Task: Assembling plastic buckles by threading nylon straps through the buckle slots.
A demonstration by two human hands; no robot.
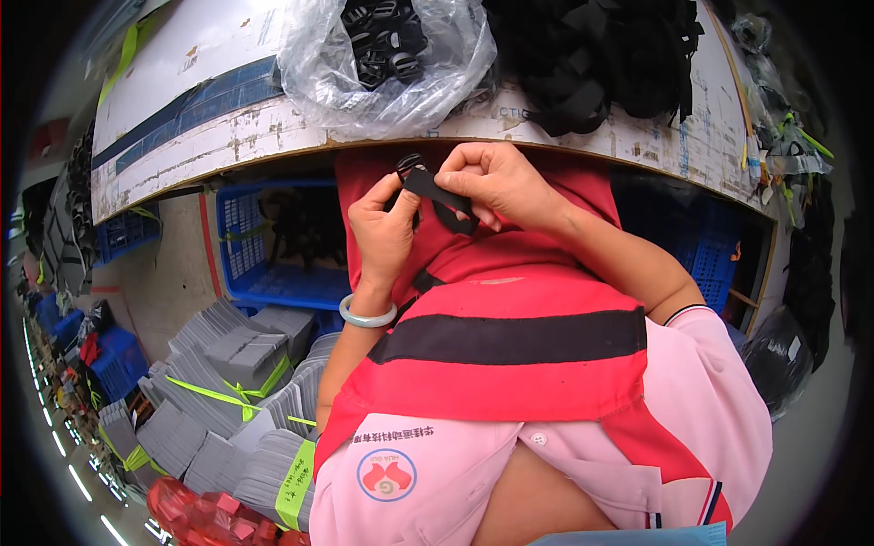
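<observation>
Over my lap, just below the table's front edge, both hands work on a black strap (435,193). A small black buckle (410,164) sits at the strap's upper left end. My left hand (381,223) is closed, its thumb and fingers pinching the strap beside the buckle. My right hand (501,185) pinches the strap farther right, with part of the strap looping down below the fingers. Whether the strap passes through the buckle's slots, I cannot tell. On the table ahead, a clear plastic bag (314,77) holds several black buckles (387,45).
A heap of black straps (592,68) lies on the worn white table (218,168), right of the bag. Below the table's left side stands a blue crate (300,289) with dark items inside. Stacks of grey pads (205,400) with yellow-green ties fill the left, near red wrapped pieces (214,517).
</observation>
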